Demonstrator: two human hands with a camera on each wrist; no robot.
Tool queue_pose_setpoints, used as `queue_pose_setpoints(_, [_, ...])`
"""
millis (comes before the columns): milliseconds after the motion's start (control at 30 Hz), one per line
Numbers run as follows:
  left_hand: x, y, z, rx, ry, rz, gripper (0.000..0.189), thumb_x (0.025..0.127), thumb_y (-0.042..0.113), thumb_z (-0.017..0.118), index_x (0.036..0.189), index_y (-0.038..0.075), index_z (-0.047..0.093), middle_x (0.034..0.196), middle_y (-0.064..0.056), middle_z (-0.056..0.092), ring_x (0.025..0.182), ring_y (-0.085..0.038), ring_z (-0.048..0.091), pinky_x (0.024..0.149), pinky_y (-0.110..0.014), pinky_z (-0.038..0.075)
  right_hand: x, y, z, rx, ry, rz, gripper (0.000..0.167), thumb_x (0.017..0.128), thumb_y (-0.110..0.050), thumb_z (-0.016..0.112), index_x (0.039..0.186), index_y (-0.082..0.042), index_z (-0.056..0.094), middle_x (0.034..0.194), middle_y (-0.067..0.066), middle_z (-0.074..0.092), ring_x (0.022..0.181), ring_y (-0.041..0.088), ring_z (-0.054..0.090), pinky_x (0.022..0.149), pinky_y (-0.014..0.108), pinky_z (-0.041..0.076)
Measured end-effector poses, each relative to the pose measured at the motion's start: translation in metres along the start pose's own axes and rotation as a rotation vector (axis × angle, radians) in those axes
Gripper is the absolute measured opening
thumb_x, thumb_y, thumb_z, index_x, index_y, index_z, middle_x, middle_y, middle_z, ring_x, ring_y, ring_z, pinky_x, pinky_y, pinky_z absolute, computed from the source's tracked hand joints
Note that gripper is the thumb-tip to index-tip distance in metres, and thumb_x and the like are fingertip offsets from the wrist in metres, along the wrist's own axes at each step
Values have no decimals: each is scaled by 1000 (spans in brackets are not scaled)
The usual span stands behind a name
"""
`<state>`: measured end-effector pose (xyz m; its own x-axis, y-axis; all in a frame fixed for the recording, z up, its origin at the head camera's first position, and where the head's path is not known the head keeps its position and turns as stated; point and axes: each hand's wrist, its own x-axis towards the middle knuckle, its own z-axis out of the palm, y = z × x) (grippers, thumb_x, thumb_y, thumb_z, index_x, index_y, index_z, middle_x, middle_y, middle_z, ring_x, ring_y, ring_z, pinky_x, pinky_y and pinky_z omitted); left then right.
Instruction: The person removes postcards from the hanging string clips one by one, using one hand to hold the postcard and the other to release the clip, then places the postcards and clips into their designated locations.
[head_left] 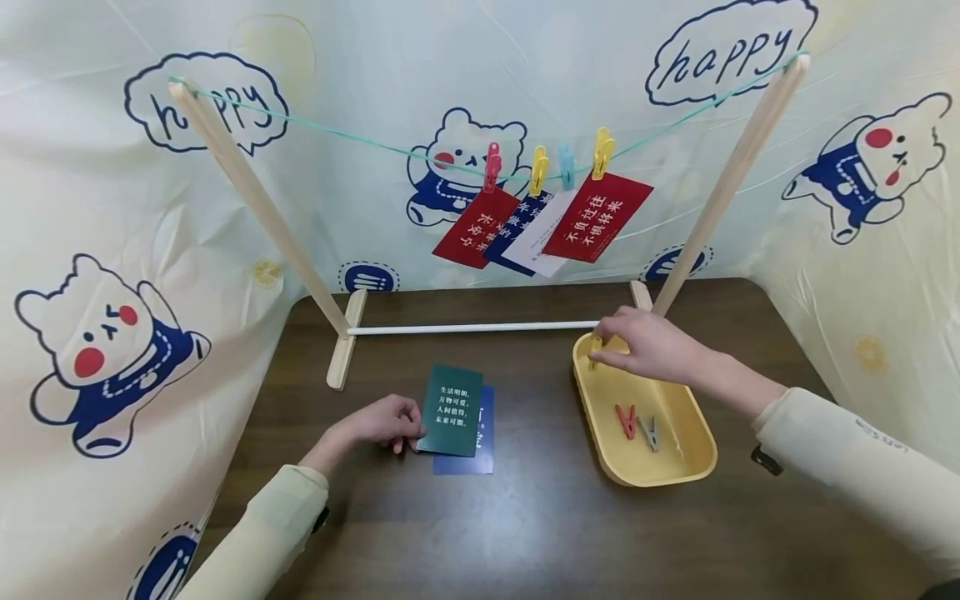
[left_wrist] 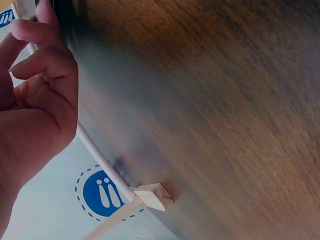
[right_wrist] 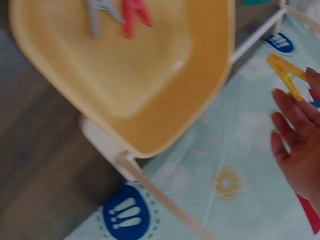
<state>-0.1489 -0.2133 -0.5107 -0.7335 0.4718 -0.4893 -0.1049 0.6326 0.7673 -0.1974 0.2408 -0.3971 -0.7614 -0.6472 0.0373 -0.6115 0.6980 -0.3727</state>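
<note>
My left hand point(head_left: 384, 422) pinches the lower left edge of a dark green card point(head_left: 452, 408) with white writing. That card overlaps a blue card point(head_left: 486, 454) lying on the table. In the left wrist view, the hand point(left_wrist: 45, 85) has its fingers bent, with the card mostly hidden. Over the far end of a yellow tray point(head_left: 654, 396), my right hand point(head_left: 652, 343) pinches a yellow clothespin point(head_left: 595, 353) between thumb and finger. The right wrist view shows this clothespin point(right_wrist: 286, 75) at the fingertips, the other fingers extended. Inside the tray lie a red clothespin point(head_left: 626, 422) and a grey clothespin point(head_left: 649, 433).
A green string point(head_left: 352, 136) sags between two wooden posts point(head_left: 262, 204). Several cards, including a red card point(head_left: 598, 218), hang from it by clothespins. A white rod point(head_left: 472, 328) joins the stand's feet. Printed fabric point(head_left: 360, 50) encloses the table's back and sides.
</note>
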Motion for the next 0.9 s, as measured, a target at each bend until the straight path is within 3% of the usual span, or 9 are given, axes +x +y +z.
queue_pose_setpoints(267, [3, 2, 6, -1, -41, 18, 16, 100, 10, 66, 86, 2, 62, 71, -5, 70, 53, -9, 59, 50, -22, 40, -16, 20, 20, 75, -284, 113, 20, 98, -33, 74, 96, -14, 70, 75, -5, 59, 65, 10, 51, 56, 25, 43])
queue_pose_setpoints(533, [3, 3, 13, 26, -84, 17, 19, 98, 10, 69, 81, 2, 63, 68, -4, 68, 54, -10, 61, 51, -22, 41, -28, 28, 32, 100, -449, 157, 24, 99, -37, 71, 90, -15, 69, 73, -7, 58, 64, 8, 51, 57, 24, 42])
queue_pose_setpoints(900, [5, 9, 19, 62, -87, -6, 26, 99, 14, 70, 77, 1, 70, 68, -7, 72, 54, -10, 64, 51, -21, 44, -39, 29, 38, 125, -654, 245, 36, 98, -36, 73, 71, -15, 61, 64, -8, 50, 58, 5, 46, 55, 20, 35])
